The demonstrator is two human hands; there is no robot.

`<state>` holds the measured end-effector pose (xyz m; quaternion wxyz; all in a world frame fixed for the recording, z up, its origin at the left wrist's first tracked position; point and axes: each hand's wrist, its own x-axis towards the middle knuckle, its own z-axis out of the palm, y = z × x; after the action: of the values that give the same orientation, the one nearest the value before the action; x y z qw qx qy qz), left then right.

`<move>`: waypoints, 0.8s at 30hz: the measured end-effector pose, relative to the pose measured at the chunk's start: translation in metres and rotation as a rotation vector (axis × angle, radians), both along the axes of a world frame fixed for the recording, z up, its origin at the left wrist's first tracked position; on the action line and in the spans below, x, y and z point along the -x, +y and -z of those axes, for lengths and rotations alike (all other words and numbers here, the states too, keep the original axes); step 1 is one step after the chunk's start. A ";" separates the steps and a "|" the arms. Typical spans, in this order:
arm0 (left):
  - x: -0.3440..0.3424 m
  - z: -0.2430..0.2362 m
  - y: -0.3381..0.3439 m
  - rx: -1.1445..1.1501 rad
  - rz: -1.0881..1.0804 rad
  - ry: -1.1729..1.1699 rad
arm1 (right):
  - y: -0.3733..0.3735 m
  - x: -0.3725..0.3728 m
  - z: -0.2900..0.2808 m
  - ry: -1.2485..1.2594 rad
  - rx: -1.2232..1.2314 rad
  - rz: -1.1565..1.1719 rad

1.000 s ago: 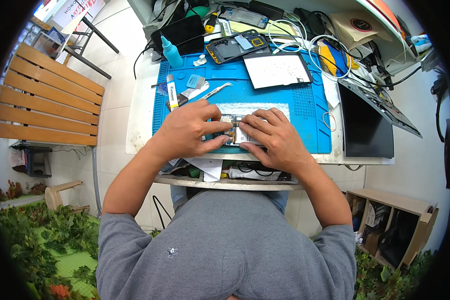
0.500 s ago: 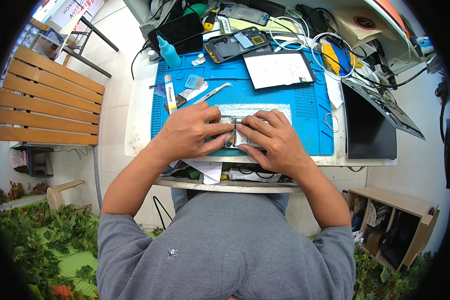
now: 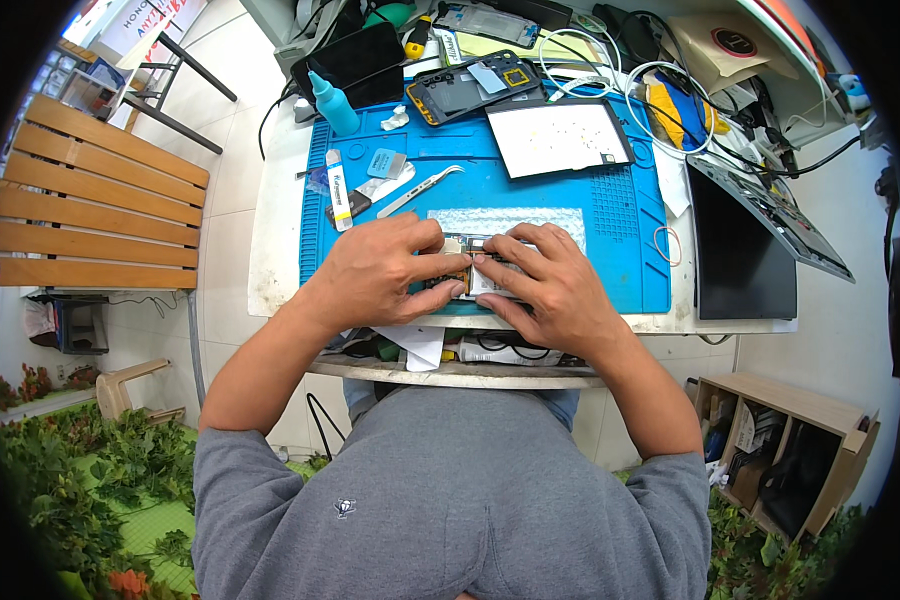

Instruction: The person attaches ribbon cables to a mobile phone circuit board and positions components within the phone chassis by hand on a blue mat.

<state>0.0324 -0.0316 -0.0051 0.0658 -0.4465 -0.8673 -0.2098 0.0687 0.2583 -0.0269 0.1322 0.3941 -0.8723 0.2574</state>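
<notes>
An opened phone (image 3: 481,284), its inside parts and a pale battery-like block showing, lies on the blue work mat (image 3: 625,270) near its front edge. From the left, my left hand (image 3: 382,268) closes on it, with the index finger reaching over the parts. My right hand (image 3: 555,275) grips the other end, fingers bent over the top and thumb along the near side. Both index fingertips almost meet at the phone's middle; they hide much of it. Behind the phone is a pale textured strip (image 3: 510,215). Curved tweezers (image 3: 420,192) rest beyond my left hand.
A white-and-yellow tube (image 3: 339,190) and a blue bottle (image 3: 336,112) are at left. Farther back are a phone frame (image 3: 470,90) and a white board (image 3: 555,138) with tiny bits. Cables (image 3: 660,110) clutter the back right; a dark screen panel (image 3: 735,245) sits right.
Both index fingertips have shifted slightly over the phone's middle, and the view has moved a little. My hands keep their hold on the phone.
</notes>
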 end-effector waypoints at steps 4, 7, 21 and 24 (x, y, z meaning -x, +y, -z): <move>0.001 0.001 0.000 -0.006 -0.001 -0.019 | 0.000 0.000 0.001 -0.005 0.002 0.000; 0.001 0.000 0.001 -0.013 -0.028 -0.061 | 0.000 -0.001 0.002 -0.003 0.007 0.004; 0.002 0.000 -0.001 -0.049 -0.021 -0.138 | 0.000 0.002 -0.004 -0.023 0.007 -0.009; 0.000 -0.001 0.000 -0.071 -0.020 -0.148 | 0.001 0.001 -0.003 -0.029 0.010 -0.010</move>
<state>0.0325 -0.0317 -0.0046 0.0192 -0.4184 -0.8663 -0.2722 0.0673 0.2592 -0.0234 0.1199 0.3942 -0.8709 0.2680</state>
